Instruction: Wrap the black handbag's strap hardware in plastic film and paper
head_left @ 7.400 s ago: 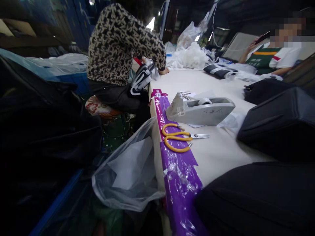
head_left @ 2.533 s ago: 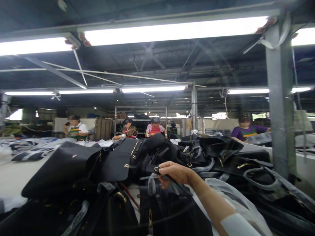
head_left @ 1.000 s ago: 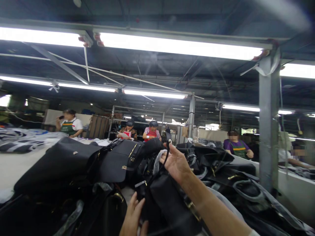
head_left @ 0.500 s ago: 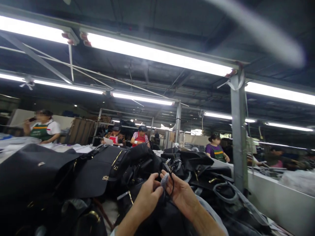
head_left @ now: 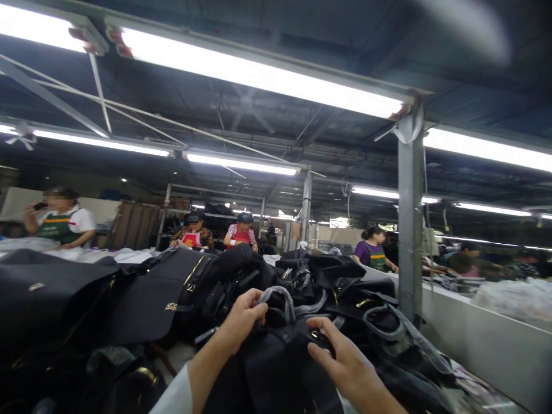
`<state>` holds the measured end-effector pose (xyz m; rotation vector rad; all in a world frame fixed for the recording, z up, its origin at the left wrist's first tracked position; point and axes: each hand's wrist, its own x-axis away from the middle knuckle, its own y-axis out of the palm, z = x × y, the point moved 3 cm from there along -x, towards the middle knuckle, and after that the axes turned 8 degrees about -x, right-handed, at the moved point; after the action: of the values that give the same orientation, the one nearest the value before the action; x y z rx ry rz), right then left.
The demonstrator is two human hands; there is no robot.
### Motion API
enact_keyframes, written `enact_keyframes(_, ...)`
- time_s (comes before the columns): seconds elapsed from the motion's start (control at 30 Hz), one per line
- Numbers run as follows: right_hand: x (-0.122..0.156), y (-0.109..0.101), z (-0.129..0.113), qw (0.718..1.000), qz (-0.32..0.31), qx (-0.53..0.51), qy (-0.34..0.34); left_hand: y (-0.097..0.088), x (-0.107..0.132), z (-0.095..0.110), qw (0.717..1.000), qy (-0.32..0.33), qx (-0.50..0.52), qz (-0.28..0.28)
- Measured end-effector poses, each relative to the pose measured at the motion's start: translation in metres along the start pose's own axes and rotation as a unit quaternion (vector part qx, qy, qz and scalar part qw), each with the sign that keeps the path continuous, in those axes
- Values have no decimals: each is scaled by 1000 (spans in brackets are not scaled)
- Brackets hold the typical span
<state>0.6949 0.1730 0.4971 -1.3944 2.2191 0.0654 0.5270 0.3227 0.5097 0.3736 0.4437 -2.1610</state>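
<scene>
A black bag (head_left: 276, 368) is in front of me at the bottom middle, among other black bags. A grey, plastic-wrapped handle (head_left: 290, 303) arches up from its top. Thumb and fingers of my left hand (head_left: 244, 321) pinch the left end of that handle. On the bag's right side, my right hand (head_left: 340, 359) has its thumb and fingers around the top corner, beside a small gold fitting (head_left: 316, 334). The bag's lower part runs out of view at the bottom edge.
Black bags with gold clasps (head_left: 142, 305) are heaped to the left, and more with wrapped straps (head_left: 383, 333) lie to the right. A metal post (head_left: 409, 230) and a pale partition (head_left: 483, 319) stand at the right. Several people work beyond the heap.
My hands were close together at a grey-wrapped piece and a thin black strap. Now they are apart: the left on the handle, the right lower on the bag's corner. The view has shifted slightly.
</scene>
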Motion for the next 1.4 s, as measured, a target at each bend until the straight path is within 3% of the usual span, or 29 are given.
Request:
enact_keyframes(0.07, 8, 8, -11, 993, 8, 94, -67, -8, -1, 7, 1000, 14, -10, -6)
enact_keyframes(0.13, 13, 21, -20, 990, -23, 125, -69, -14, 1, 15, 999, 24, -22, -22)
enact_keyframes(0.23, 14, 40, -22, 988, -125, 18, 87, -23, 13, 26, 997, 28, -42, -54)
enact_keyframes(0.3, 13, 51, -23, 963, -160, -104, 193, -28, 22, 30, 996, 29, -50, -66)
enact_keyframes(0.4, 9, 61, -30, 929, -153, -243, 234, -35, 31, 30, 996, 32, -51, -65)
enact_keyframes(0.5, 1, 71, -36, 915, -159, -289, 233, -38, 34, 29, 996, 39, -50, -58)
enact_keyframes(0.67, -27, 83, -25, 958, -79, -201, 188, -35, 40, 30, 994, 51, -65, -71)
enact_keyframes(0.77, -39, 90, -20, 967, -48, -203, 150, -32, 44, 28, 994, 45, -63, -75)
enact_keyframes(0.93, -36, 100, -21, 944, -35, -290, 154, -28, 41, 18, 999, -9, -38, -18)
enact_keyframes(1.07, -36, 104, -22, 951, -10, -290, 111, -22, 26, 5, 998, -30, -45, 27)
enact_keyframes(1.2, -41, 103, -15, 944, 38, -306, 120, -13, 16, -9, 995, -55, -47, 68)
enact_keyframes(1.3, -39, 98, -16, 942, 24, -307, 130, -3, 16, -11, 995, -42, -47, 80)
enact_keyframes(1.4, -34, 85, -23, 958, -55, -250, 129, 3, 20, -3, 994, -6, -63, 85)
